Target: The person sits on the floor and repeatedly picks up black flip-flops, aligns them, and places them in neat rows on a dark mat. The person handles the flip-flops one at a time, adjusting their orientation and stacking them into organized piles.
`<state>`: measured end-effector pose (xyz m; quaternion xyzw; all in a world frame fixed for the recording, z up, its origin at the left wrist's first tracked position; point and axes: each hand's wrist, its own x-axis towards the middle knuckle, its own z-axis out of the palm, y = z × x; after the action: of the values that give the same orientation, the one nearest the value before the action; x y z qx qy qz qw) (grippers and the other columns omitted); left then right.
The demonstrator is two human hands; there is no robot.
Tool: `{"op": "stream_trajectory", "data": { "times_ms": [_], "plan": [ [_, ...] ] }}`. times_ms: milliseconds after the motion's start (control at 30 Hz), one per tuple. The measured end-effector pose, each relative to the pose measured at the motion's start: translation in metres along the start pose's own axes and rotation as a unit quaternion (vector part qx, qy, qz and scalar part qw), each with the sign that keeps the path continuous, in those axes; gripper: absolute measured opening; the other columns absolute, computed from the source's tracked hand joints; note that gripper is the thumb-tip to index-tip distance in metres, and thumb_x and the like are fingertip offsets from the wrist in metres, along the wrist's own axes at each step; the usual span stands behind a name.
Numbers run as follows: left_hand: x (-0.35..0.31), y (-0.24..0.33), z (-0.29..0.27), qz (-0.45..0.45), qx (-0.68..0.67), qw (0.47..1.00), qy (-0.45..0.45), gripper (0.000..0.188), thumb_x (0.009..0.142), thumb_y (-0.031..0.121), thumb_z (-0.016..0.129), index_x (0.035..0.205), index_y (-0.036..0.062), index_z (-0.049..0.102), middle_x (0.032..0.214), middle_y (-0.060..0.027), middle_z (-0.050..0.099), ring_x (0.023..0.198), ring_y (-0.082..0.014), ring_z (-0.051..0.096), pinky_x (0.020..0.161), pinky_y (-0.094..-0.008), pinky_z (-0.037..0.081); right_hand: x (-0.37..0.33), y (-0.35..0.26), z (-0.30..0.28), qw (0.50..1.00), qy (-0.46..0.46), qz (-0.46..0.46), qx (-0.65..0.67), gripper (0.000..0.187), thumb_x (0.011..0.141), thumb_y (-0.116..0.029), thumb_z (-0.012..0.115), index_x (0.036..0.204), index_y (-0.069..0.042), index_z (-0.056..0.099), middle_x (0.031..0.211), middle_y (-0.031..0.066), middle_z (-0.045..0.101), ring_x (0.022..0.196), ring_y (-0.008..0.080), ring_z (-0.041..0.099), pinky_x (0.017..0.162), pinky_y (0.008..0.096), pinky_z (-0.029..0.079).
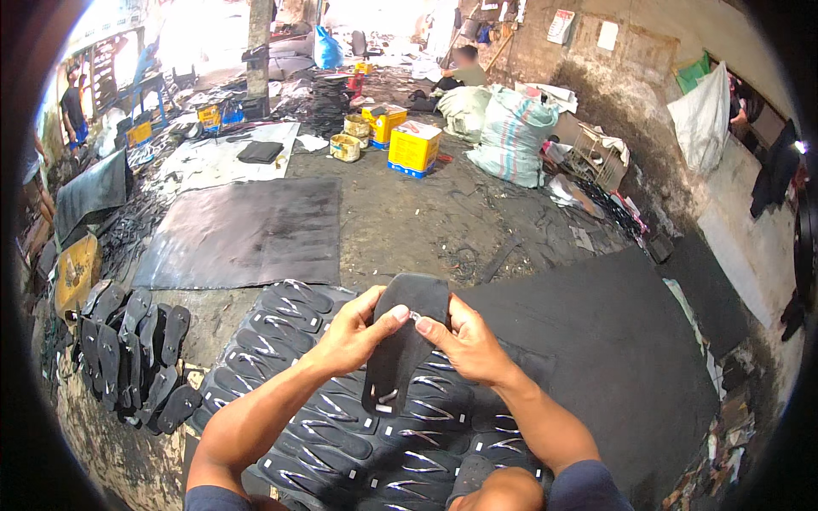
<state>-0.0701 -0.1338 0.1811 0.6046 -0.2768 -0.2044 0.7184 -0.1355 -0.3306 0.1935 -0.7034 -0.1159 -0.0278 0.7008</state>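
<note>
Both hands hold one black flip-flop sole upright in front of me, its wide end at the top. My left hand grips the left edge, the thumb lying on the face. From the right side, my right hand grips it with the fingers behind and the thumb on top. The two thumb tips meet at a small whitish piece near the wide end; its exact kind is too small to tell. Below, rows of black flip-flops with shiny silvery straps lie side by side.
A heap of black soles stands at the left. Large black sheets lie on the floor ahead, another at the right. Farther off are a yellow box, crusted buckets, woven sacks and a seated person.
</note>
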Motion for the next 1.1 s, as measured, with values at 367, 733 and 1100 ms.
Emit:
{"op": "stream_trajectory", "data": {
  "times_ms": [367,733,1100],
  "plan": [
    [0.031,-0.047,0.066,-0.179,0.02,0.97,-0.163,0.054,0.102,0.051,0.058,0.122,0.0015,0.065,0.107,-0.005,0.07,0.097,-0.0123,0.061,0.089,-0.0318,0.05,-0.025,0.004,-0.115,0.98,0.171,-0.086,0.046,0.032,0.103,-0.016,0.06,0.129,0.001,0.054,0.122,0.0073,0.064,0.108,0.0121,0.059,0.096,0.0299,0.048],
    [0.076,-0.045,0.127,-0.2,-0.133,0.967,-0.09,0.054,0.1,0.056,0.058,0.115,0.0045,0.068,0.095,-0.0047,0.071,0.081,-0.014,0.067,0.067,-0.03,0.056,-0.06,0.039,-0.117,0.97,0.227,-0.068,0.059,0.038,0.099,-0.018,0.068,0.129,0.002,0.056,0.116,0.0038,0.063,0.101,0.0099,0.06,0.088,0.0259,0.05],
    [0.091,-0.054,0.149,-0.161,-0.097,0.977,-0.098,0.038,0.106,0.032,0.055,0.122,-0.003,0.059,0.104,-0.0088,0.068,0.09,-0.0169,0.069,0.077,-0.0373,0.062,-0.063,0.047,-0.135,0.97,0.172,-0.091,0.144,0.046,0.103,-0.018,0.061,0.139,0.007,0.046,0.132,0.0117,0.056,0.119,0.0123,0.053,0.098,0.0286,0.047]
  ]
}}
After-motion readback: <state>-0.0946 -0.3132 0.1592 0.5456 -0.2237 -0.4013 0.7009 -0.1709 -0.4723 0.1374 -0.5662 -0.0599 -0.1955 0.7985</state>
